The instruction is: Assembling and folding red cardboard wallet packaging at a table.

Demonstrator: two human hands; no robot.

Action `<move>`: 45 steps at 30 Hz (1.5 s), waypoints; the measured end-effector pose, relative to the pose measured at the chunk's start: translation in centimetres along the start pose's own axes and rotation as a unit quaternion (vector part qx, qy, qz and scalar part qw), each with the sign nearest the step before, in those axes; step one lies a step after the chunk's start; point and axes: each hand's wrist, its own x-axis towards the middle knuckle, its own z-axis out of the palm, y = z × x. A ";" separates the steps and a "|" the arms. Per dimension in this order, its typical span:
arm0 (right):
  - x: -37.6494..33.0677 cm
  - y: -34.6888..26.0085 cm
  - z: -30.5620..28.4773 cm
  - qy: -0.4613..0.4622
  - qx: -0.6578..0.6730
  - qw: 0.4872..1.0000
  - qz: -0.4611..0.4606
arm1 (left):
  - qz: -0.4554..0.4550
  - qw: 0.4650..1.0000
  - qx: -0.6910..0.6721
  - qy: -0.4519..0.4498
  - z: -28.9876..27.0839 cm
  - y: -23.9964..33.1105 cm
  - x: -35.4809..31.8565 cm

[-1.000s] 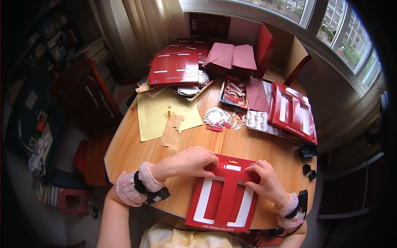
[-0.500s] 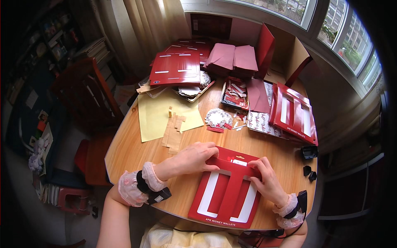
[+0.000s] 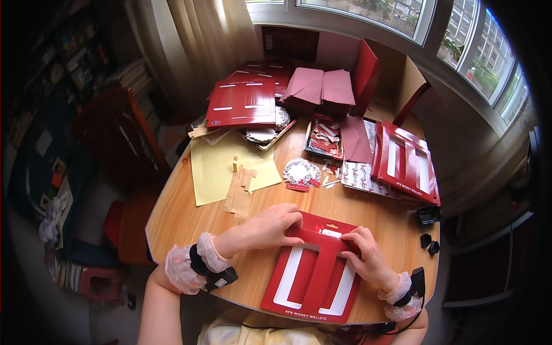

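Observation:
A red cardboard sleeve (image 3: pixel 317 276) with two long cut-outs showing white lies at the table's near edge, its hanging hole at the far end. My left hand (image 3: pixel 280 224) grips its upper left side, thumb below and fingers above the folded strip. On the opposite side my right hand (image 3: pixel 369 256) pinches the upper right corner in the same way. Between my hands, a small white piece with red markings (image 3: pixel 330 233) shows under the sleeve's top edge. How far the fingers reach inside the sleeve is hidden.
Beyond my hands are a yellow sheet (image 3: pixel 215 172) with tan tape strips (image 3: pixel 237 195), a round wreath-shaped cut-out (image 3: pixel 302 172), and a tray of small red and white tags (image 3: pixel 325 138). Red sleeves (image 3: pixel 405 158) are stacked at right, pink envelopes (image 3: pixel 303 86) behind. Black pieces (image 3: pixel 428 215) sit by the right edge.
The whole view has tilted a little, so the far things sit lower in the picture. Both hands keep their hold on the sleeve, with only slight finger shifts.

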 end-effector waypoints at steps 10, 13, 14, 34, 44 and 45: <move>-0.2 0.5 0.7 0.032 0.024 0.999 0.008 | 0.073 0.996 -0.030 0.043 -0.2 0.3 0.2; -0.2 0.7 0.7 0.053 0.014 0.999 0.005 | 0.099 0.993 0.024 0.067 0.0 0.1 0.1; -0.2 0.8 0.7 0.059 -0.002 0.998 0.000 | 0.089 0.994 0.027 0.060 0.0 0.1 0.1; -0.2 0.7 1.0 0.062 0.001 0.998 0.002 | 0.069 0.996 0.017 0.047 -0.1 0.0 0.0; -0.2 0.8 0.9 0.067 -0.006 0.998 -0.006 | 0.067 0.992 0.083 0.069 -0.1 1.3 -0.4; -0.2 0.8 0.9 0.067 -0.006 0.998 -0.005 | 0.067 0.992 0.083 0.069 -0.1 1.3 -0.4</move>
